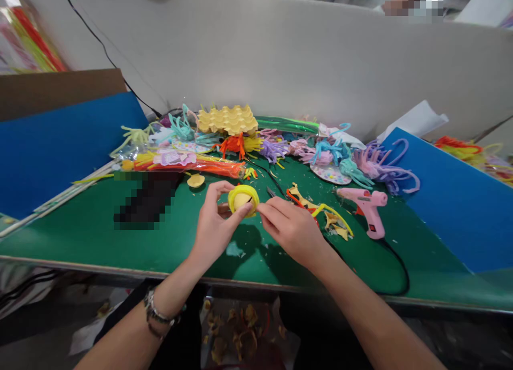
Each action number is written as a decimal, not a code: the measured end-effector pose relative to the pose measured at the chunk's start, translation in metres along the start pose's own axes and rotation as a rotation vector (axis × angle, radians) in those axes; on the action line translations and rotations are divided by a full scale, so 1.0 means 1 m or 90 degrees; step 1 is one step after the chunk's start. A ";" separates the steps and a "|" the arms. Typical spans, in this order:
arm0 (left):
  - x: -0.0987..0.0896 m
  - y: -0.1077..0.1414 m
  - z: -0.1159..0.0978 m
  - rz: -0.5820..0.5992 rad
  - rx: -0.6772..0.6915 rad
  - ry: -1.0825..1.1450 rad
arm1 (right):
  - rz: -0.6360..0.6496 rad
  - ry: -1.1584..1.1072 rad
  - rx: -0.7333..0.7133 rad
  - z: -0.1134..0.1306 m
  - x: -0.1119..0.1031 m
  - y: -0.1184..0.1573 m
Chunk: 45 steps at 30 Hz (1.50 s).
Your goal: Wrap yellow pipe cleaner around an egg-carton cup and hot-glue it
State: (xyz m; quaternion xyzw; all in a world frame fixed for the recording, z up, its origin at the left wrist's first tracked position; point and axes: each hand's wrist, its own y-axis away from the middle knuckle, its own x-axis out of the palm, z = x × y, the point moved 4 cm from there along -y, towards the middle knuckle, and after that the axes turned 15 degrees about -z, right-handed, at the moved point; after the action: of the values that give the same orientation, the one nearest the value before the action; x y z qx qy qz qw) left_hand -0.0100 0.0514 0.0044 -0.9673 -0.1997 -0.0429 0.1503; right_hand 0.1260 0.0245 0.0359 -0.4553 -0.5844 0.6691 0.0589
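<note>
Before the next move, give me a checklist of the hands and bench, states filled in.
1. Yellow round piece held: ok, in the left hand.
2. Right hand touching that piece: cannot tell; it is close at the edge.
3. Pink glue gun apart from both hands: ok, lying to their right.
4. Glue gun hot: cannot tell.
5. Green tabletop free of scraps: not ok, yellowish scraps lie near the glue gun.

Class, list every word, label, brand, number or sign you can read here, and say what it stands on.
No text can be read.
Pale label on the orange and yellow pack: too blurred to read.
Pink glue gun: any lettering on its side is too small to read.
</note>
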 end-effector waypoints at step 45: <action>0.003 -0.002 -0.006 0.106 -0.068 0.050 | 0.056 -0.401 0.480 -0.010 0.013 0.006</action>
State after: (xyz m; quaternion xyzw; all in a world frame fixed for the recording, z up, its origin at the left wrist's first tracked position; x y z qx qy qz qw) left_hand -0.0079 0.0525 0.0109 -0.9848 -0.1101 -0.0790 0.1092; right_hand 0.1282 0.0372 0.0247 -0.2020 -0.2709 0.9411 0.0118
